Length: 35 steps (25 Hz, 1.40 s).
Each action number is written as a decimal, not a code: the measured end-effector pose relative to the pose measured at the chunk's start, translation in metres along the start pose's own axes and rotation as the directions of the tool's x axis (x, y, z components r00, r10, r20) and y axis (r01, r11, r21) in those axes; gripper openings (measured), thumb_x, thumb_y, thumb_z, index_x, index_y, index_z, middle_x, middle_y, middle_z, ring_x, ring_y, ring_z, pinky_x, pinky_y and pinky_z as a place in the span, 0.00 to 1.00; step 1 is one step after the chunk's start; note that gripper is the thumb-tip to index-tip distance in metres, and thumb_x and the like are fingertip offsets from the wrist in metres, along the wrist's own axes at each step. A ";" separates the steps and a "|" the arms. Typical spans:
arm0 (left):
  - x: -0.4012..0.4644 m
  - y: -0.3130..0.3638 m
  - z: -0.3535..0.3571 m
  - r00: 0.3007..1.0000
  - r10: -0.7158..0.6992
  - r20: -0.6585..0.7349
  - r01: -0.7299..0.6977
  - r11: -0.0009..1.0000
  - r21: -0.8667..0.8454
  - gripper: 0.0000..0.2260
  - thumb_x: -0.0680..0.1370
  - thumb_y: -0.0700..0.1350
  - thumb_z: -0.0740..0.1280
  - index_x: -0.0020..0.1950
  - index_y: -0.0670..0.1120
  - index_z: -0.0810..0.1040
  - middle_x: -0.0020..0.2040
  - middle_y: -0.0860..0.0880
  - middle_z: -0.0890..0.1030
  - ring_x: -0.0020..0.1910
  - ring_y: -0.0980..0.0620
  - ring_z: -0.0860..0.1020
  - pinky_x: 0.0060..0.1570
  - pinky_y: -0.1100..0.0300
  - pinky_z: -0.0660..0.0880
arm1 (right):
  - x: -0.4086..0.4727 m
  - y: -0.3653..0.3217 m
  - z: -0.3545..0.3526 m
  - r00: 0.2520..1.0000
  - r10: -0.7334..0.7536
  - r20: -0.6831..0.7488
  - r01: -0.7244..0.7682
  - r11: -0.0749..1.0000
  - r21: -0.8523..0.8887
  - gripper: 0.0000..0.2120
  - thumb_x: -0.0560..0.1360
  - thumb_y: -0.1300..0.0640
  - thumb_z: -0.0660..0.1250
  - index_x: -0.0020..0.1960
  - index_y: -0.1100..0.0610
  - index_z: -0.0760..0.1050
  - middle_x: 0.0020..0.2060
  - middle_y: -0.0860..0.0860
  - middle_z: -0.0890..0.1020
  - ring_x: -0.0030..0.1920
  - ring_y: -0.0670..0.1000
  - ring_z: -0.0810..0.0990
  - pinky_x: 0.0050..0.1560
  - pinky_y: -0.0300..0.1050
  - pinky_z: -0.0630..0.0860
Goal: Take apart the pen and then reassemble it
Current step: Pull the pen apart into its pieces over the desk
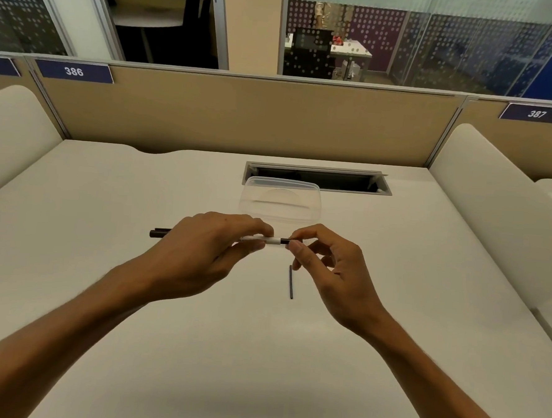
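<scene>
My left hand (207,246) grips a pen (274,240) with a white barrel, held level above the desk. Its black cap end (158,233) sticks out past the left of that hand. At the pen's right end a small black end piece (285,241) is pinched between the thumb and forefinger of my right hand (326,267). A thin dark refill tube (291,281) lies loose on the white desk (195,349) just below my right thumb, pointing towards me.
A clear plastic container (282,198) stands on the desk just behind my hands. Behind it is a rectangular cable slot (318,178). A beige partition (241,116) closes the back, and rounded side dividers stand at left and right.
</scene>
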<state>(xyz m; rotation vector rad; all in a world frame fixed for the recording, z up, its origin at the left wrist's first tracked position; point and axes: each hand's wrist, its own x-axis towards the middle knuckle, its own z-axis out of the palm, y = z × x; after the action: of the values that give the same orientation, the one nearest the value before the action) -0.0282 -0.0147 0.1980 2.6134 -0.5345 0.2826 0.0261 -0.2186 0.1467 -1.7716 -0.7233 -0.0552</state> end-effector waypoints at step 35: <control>0.005 -0.010 0.009 0.995 0.078 -0.061 -0.069 0.989 0.133 0.11 0.78 0.48 0.63 0.52 0.44 0.82 0.37 0.50 0.79 0.30 0.54 0.72 0.27 0.57 0.72 | 0.014 0.006 -0.004 0.981 0.179 0.070 -0.190 0.962 0.195 0.06 0.74 0.50 0.67 0.48 0.49 0.80 0.40 0.47 0.86 0.35 0.48 0.84 0.35 0.30 0.73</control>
<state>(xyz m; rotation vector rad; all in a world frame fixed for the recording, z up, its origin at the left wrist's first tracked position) -0.0189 -0.0120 0.1873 2.7029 -0.6098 0.4401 0.0420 -0.2168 0.1481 -1.6432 -0.5762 0.1845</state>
